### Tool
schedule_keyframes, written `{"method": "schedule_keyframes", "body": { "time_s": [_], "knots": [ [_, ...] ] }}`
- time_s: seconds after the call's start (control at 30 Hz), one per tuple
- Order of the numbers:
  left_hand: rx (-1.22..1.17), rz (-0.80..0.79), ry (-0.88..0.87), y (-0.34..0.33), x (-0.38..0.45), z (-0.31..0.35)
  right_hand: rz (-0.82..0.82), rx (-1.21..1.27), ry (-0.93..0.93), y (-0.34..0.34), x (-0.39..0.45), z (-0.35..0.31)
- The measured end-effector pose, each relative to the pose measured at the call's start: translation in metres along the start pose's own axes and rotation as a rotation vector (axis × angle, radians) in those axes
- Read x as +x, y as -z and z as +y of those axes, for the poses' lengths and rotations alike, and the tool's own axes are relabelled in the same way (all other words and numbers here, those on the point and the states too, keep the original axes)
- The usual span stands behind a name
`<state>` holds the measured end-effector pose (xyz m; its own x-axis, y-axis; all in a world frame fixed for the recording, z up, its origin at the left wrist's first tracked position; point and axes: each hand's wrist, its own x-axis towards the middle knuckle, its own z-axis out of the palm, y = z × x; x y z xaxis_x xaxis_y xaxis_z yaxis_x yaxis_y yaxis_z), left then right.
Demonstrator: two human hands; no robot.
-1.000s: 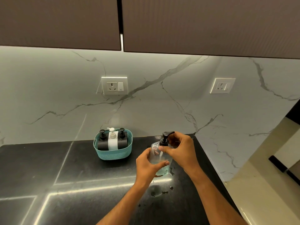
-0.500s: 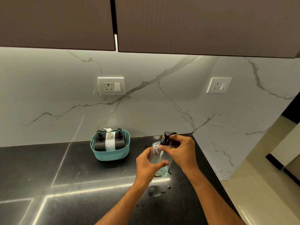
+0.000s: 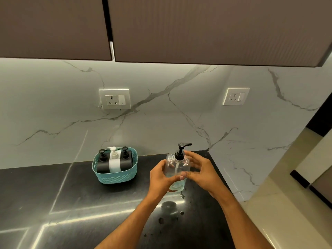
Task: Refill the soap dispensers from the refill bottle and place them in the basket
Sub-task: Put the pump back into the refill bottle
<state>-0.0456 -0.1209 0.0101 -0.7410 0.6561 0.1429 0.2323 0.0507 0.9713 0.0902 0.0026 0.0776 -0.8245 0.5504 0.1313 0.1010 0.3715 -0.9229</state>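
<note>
Stretching across the lower half of the view, the dark stone tabletop (image 3: 53, 194) meets a white veined marble wall, with brown cupboards overhead. Taking the teal basket (image 3: 115, 177) as the landmark: it stands at the back of the tabletop against the wall, and it holds three pump dispensers upright in a row, a black dispenser (image 3: 103, 163) on its left side, a white dispenser (image 3: 114, 161) in the middle and a second black dispenser (image 3: 126, 161) on its right side. To the right of the basket, well apart from it, a clear dispenser (image 3: 177, 169) with a black pump stands upright on the tabletop, with a shallow layer of pale blue-green liquid at its bottom. The left hand (image 3: 161, 178) has its grip wrapped round the clear body from the basket side. The right hand (image 3: 201, 172) has its grip round the far side, thumb across the front, fingers loosely curved behind. Small wet drops (image 3: 168, 205) lie on the tabletop nearer the camera than the clear dispenser.
</note>
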Motion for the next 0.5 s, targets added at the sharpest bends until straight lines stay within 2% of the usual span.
{"method": "schedule_keyframes", "body": {
  "time_s": [0.33,0.5],
  "knots": [
    [0.174,-0.175,-0.026,-0.027,0.054,0.007,0.081,-0.021,-0.036,0.036,0.043,0.03],
    [0.26,-0.173,-0.04,-0.051,0.088,0.008,0.073,-0.024,-0.04,0.062,0.073,0.05]
  ]
}}
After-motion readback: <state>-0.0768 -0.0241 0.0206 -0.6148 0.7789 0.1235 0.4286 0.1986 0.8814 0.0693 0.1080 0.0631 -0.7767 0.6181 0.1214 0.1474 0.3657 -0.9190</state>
